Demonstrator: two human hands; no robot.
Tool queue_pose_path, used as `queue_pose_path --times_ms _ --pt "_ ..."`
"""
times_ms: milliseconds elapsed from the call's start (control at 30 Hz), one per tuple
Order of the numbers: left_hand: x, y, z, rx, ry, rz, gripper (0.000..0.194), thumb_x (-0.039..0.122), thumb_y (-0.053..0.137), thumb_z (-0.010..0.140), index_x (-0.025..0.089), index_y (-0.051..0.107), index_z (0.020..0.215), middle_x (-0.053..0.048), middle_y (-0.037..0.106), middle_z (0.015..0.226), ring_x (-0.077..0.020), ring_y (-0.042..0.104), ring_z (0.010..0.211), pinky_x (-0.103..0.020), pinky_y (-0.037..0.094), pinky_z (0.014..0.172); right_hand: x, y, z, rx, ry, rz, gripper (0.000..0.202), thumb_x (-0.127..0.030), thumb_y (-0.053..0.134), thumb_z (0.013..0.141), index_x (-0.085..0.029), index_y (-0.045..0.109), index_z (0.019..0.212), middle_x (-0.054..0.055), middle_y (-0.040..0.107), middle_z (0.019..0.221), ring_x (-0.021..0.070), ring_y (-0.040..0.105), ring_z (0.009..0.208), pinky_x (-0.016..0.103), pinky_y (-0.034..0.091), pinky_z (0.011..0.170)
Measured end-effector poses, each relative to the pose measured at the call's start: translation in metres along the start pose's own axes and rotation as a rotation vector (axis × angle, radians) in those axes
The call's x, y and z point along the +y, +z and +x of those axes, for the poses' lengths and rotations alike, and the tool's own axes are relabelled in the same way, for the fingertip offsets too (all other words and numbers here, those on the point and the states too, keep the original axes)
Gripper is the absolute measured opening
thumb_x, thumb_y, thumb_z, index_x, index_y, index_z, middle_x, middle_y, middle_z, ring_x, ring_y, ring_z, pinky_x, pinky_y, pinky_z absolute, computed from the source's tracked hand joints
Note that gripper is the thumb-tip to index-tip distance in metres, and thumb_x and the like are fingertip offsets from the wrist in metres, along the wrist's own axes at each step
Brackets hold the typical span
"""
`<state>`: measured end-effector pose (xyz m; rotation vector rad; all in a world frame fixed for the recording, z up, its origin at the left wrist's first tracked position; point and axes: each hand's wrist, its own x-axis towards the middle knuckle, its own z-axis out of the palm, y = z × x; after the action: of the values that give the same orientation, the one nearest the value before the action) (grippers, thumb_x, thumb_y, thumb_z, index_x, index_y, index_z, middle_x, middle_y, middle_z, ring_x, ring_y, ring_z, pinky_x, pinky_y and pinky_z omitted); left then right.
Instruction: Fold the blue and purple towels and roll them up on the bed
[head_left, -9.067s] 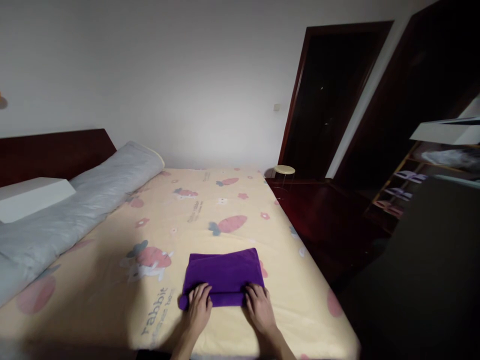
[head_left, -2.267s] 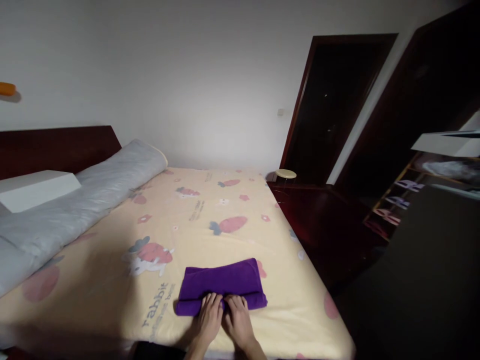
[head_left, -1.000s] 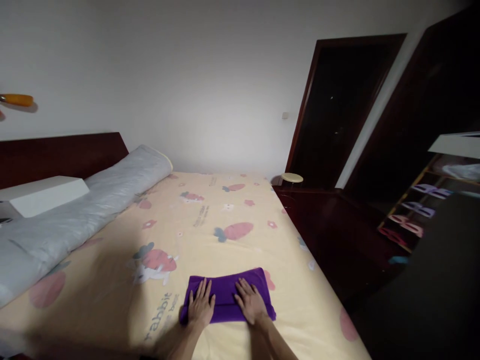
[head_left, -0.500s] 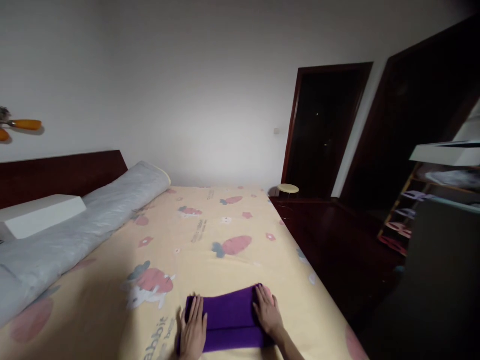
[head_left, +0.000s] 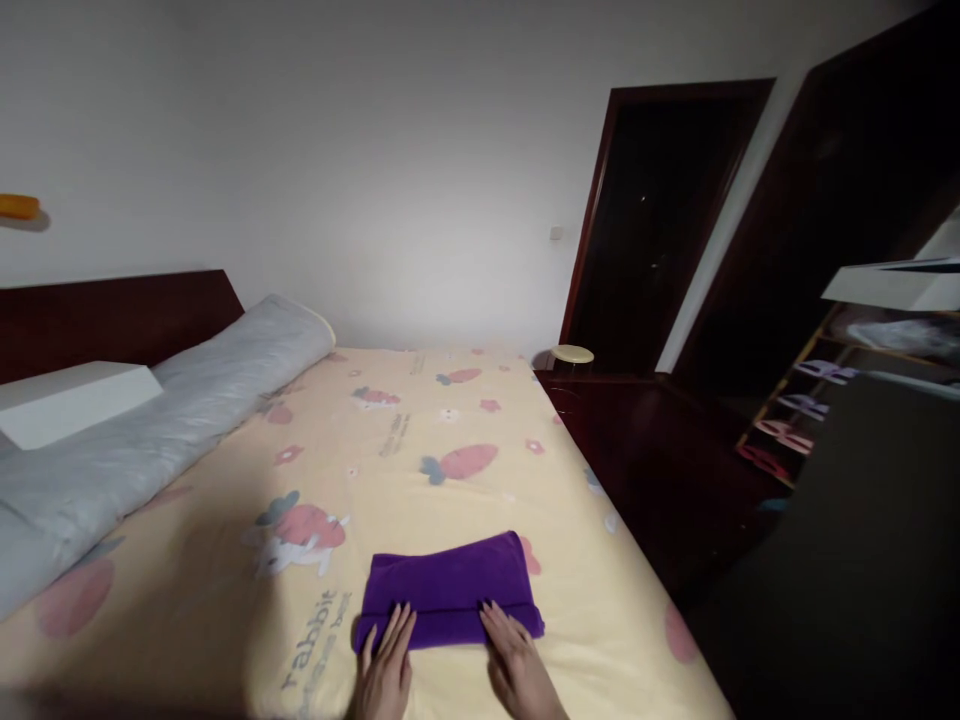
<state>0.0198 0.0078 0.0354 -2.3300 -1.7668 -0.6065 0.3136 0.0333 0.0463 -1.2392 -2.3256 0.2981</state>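
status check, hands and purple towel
Left hand and right hand flat, fingertips on folded purple towel. Towel lies on bed sheet. Nothing blocking.

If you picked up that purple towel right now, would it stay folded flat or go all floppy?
Probably floppy: the purple towel is soft cloth, folded in layers with rounded edges, so it would likely sag and unfold. It looks light. Pushed, it may bunch rather than slide on the bed sheet, where the left hand and right hand press it.
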Motion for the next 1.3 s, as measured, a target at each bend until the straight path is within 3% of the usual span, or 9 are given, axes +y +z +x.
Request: queue_pose_path --times_ms 133,267,433,667,833,967,1067,1167,1300 --pt "-0.016 -0.005 0.007 -0.085 -0.084 -0.026 0.076 -0.001 0.037 0.071 0.030 0.046 0.140 0.003 0.054 0.143 -0.0129 0.050 0.131 -0.034 0.043 0.107 0.021 0.000 0.002 0.109 0.076 -0.012 0.054 -0.013 0.041 0.085 -0.022 0.053 0.137 0.008 0.054 0.141 0.0245 0.049 0.130 0.042 0.042 0.108" --pt "-0.005 -0.022 0.032 -0.222 -0.267 0.017 0.066 -0.001 0.038 0.069 0.028 0.063 0.122 0.000 0.062 0.135 -0.0173 0.051 0.128 -0.040 0.036 0.111 0.022 0.003 0.016 0.211 0.142 -0.083 0.048 -0.012 0.046 0.079 -0.022 0.063 0.122 0.009 0.067 0.123 0.0275 0.059 0.116 0.044 0.046 0.100" --pt "0.006 -0.045 0.049 -0.279 -0.332 0.001 0.052 0.007 0.045 0.074 0.029 0.067 0.115 -0.002 0.066 0.124 -0.0210 0.052 0.124 -0.042 0.031 0.110 0.004 -0.017 0.028 0.147 0.211 -0.150 0.045 -0.012 0.047 0.069 -0.024 0.067 0.107 0.007 0.068 0.110 0.0275 0.058 0.103 0.043 0.043 0.095" --pt "0.006 -0.045 0.046 -0.405 -0.448 0.058 0.048 0.008 0.041 0.076 0.025 0.069 0.111 -0.004 0.065 0.129 -0.0240 0.046 0.131 -0.049 0.020 0.113 -0.006 -0.029 0.030 0.074 0.275 -0.139 0.024 -0.012 0.044 0.069 -0.022 0.064 0.078 0.007 0.066 0.088 0.0252 0.058 0.090 0.039 0.043 0.088" --pt "0.015 -0.042 0.059 -0.309 -0.496 0.064 0.054 0.006 0.039 0.075 0.023 0.065 0.119 -0.007 0.062 0.134 -0.0248 0.050 0.128 -0.050 0.029 0.111 -0.007 -0.019 0.044 0.153 0.303 -0.158 0.041 -0.012 0.048 0.067 -0.020 0.068 0.102 0.011 0.068 0.100 0.0298 0.060 0.098 0.045 0.047 0.091" --pt "0.037 -0.025 0.055 -0.162 -0.257 -0.041 0.048 0.013 0.038 0.085 0.022 0.063 0.125 -0.004 0.061 0.136 -0.0193 0.051 0.129 -0.037 0.037 0.112 -0.036 0.004 0.047 0.216 0.030 -0.011 0.049 -0.012 0.046 0.074 -0.022 0.063 0.118 0.010 0.066 0.120 0.0284 0.058 0.113 0.047 0.046 0.100" --pt "0.048 -0.014 0.041 -0.142 -0.056 -0.105 0.048 0.023 0.035 0.093 0.025 0.050 0.138 -0.001 0.055 0.143 -0.0162 0.048 0.132 -0.034 0.040 0.112 -0.053 0.017 0.042 0.130 -0.101 0.006 0.059 -0.012 0.044 0.079 -0.020 0.050 0.137 0.009 0.056 0.139 0.0261 0.049 0.130 0.048 0.041 0.108" --pt "0.039 -0.011 0.030 -0.131 0.030 -0.094 0.052 0.028 0.033 0.097 0.031 0.029 0.148 0.003 0.043 0.151 -0.0146 0.040 0.138 -0.035 0.036 0.115 -0.047 0.015 0.036 0.034 -0.108 -0.040 0.060 -0.019 0.040 0.090 -0.022 0.032 0.149 0.006 0.044 0.149 0.0223 0.039 0.138 0.044 0.035 0.113" --pt "0.007 -0.014 0.022 -0.157 -0.107 -0.017 0.049 0.033 0.030 0.099 0.033 0.030 0.147 0.003 0.041 0.152 -0.0158 0.037 0.140 -0.038 0.031 0.117 -0.010 -0.004 0.026 0.050 0.040 -0.119 0.054 -0.037 0.036 0.098 -0.025 0.029 0.151 0.005 0.041 0.151 0.0233 0.036 0.140 0.045 0.029 0.116"
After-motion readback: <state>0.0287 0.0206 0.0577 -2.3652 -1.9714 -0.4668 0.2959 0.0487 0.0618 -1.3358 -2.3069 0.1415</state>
